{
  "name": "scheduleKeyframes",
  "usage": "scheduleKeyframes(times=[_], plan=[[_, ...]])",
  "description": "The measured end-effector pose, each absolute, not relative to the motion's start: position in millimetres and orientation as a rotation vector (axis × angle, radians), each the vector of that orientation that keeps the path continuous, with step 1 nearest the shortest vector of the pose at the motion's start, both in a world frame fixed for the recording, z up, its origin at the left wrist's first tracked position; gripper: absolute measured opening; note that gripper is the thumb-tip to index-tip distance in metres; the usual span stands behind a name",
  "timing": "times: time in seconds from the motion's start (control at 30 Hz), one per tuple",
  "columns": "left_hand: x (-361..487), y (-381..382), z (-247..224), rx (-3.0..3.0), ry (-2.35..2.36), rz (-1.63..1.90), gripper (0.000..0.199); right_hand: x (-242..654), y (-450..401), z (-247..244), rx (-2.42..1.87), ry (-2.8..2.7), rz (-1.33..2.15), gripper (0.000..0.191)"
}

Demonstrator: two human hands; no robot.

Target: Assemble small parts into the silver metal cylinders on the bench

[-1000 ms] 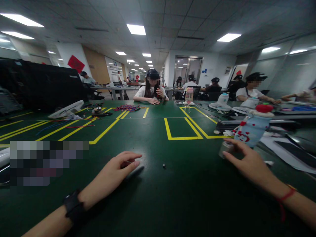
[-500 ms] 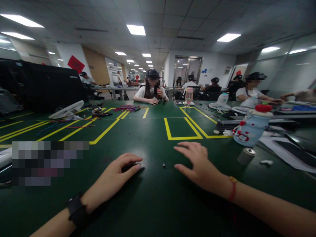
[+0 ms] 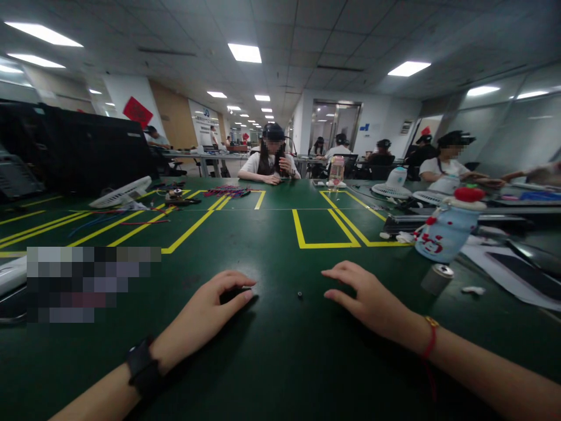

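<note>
My left hand [image 3: 218, 304] rests low over the green table [image 3: 245, 356], its thumb apart from the curved fingers and nothing held. Across from it, my right hand [image 3: 366, 298] is open too, fingertips pointing left. A tiny dark metal piece [image 3: 300, 295], round like a nut or small bushing, lies on the table between the hands, touching neither. Its exact kind is too small to tell. Beyond my right wrist stands a short silver metal cylinder [image 3: 437, 279], with a small white piece [image 3: 473, 290] beside it.
A light-blue bottle [image 3: 447, 231] with a red top stands at the right, near papers and a dark phone-like slab [image 3: 521, 275]. Wires [image 3: 228, 192] and a white fan [image 3: 121, 193] lie farther left. Yellow tape [image 3: 328, 245] marks the table. A person [image 3: 272, 158] sits opposite.
My right hand has shifted right, away from the small metal piece, and its fingers are closer together. The piece lies slightly farther right. My left hand has barely moved.
</note>
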State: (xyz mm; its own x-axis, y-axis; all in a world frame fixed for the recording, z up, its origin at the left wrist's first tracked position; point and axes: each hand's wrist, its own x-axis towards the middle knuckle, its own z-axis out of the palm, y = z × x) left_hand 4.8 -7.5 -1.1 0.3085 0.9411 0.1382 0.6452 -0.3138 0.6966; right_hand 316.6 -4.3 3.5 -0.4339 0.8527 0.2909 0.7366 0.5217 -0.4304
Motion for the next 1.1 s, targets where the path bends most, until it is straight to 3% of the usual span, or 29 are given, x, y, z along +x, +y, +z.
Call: scheduleKeyframes(times=[0.07, 0.17, 0.23, 0.53, 0.67, 0.93, 1.1], plan=[[4.7, -7.6, -1.5, 2.059, 1.398, 0.749, 0.028, 291.8, -4.9, -2.2, -1.219, -2.379, 0.321, 0.04], [2.6, -7.0, -2.4, 2.062, 1.392, 0.757, 0.028, 260.4, 0.2, -2.7, -1.143, -2.476, 0.285, 0.023], [0.5, -6.4, -3.0, 2.049, 1.393, 0.765, 0.028, 260.9, 4.8, 5.0, -1.147, -2.471, 0.259, 0.023], [1.8, -5.5, -1.8, 2.007, 1.38, 0.762, 0.028, 465.0, -7.7, 48.4, -1.994, -1.947, -0.374, 0.037], [2.5, -4.9, -3.4, 2.0, 1.397, 0.763, 0.028, 509.3, -10.4, 35.2, -2.123, -1.925, -0.301, 0.036], [1.0, -3.1, -7.3, 1.998, 1.404, 0.759, 0.028, 500.0, -7.8, 31.1, -2.159, -1.857, -0.252, 0.039], [1.0, -2.3, -6.5, 1.994, 1.404, 0.74, 0.028, 502.1, -12.2, 28.4, -2.112, -1.777, 0.025, 0.042]])
